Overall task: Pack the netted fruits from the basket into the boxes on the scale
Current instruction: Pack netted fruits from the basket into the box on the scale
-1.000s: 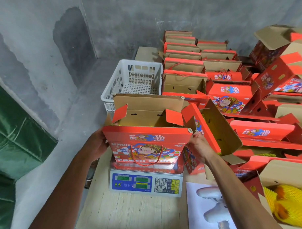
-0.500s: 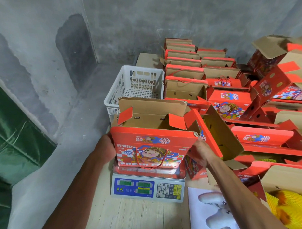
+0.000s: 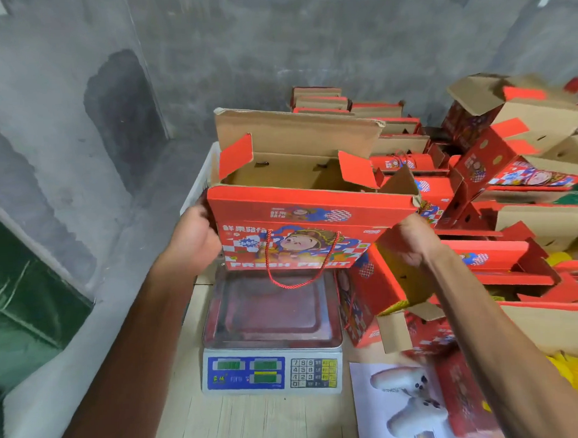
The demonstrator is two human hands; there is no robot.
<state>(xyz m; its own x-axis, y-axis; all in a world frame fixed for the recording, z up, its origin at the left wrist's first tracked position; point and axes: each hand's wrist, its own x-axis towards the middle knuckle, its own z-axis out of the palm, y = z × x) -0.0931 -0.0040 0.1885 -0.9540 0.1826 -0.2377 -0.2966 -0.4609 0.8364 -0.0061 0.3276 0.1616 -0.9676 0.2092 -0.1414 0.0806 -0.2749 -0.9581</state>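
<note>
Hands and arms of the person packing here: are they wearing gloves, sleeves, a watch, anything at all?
Nothing shows. The left hand and right hand are bare, with no gloves, rings or wristbands visible. Both forearms are uncovered as far as the picture's lower edge, so no sleeve comes into view. No watch or markings can be seen on either wrist.

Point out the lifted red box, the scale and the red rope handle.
lifted red box [image 3: 309,223], head view: on its printed front panel.
scale [image 3: 273,371], head view: on its blue display panel.
red rope handle [image 3: 295,285], head view: on the loop's bottom.
</note>
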